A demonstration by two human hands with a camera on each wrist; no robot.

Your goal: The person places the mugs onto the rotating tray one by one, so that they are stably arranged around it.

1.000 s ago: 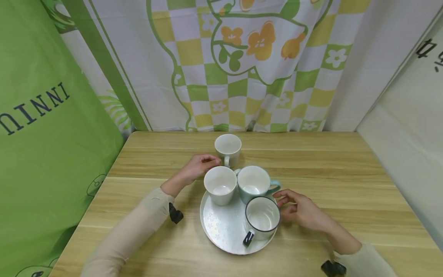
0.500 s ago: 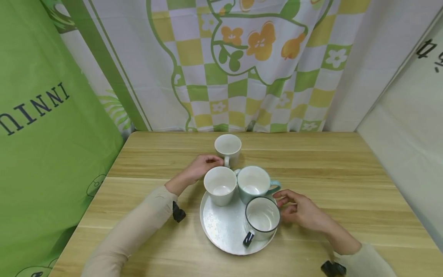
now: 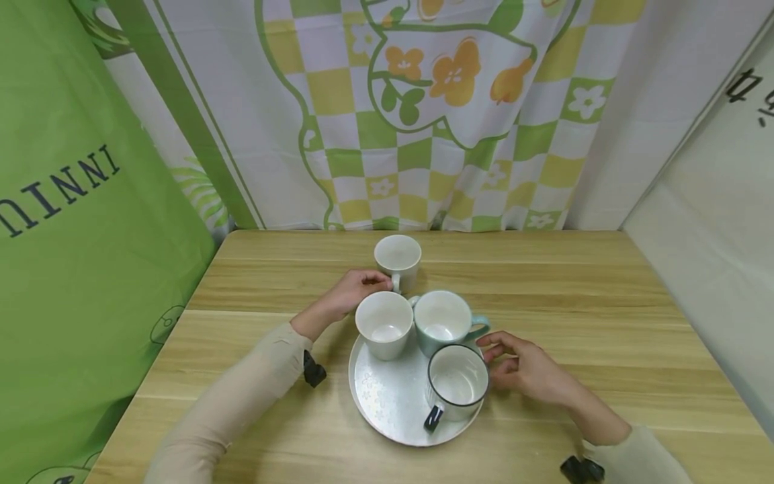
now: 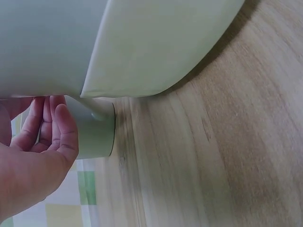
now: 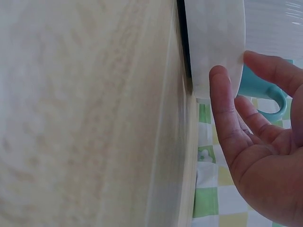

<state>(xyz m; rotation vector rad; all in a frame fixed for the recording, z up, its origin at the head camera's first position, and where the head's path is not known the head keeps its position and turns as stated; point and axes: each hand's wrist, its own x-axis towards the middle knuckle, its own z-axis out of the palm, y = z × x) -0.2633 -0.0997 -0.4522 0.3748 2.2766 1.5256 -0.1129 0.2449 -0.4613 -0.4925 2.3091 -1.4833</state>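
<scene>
A plain white mug (image 3: 399,253) stands on the table behind the tray, its handle facing the tray. My left hand (image 3: 357,289) has its fingertips at that handle and pinches it; in the left wrist view the fingertips are partly hidden behind a nearer mug. The round silvery tray (image 3: 387,396) carries a white mug (image 3: 385,323), a light-blue mug (image 3: 443,316) and a white mug with a black rim and black handle (image 3: 457,376). At the tray's right side, my right hand (image 3: 526,366) touches the outer wall with extended fingers.
The wooden table (image 3: 574,289) reaches back to a checked, flowered curtain (image 3: 435,161). A green cloth (image 3: 91,235) hangs along the left side and a white one (image 3: 713,222) along the right.
My left hand has moved slightly right, bringing its fingertips to the far mug's handle. The right hand, the tray and all the mugs have stayed put.
</scene>
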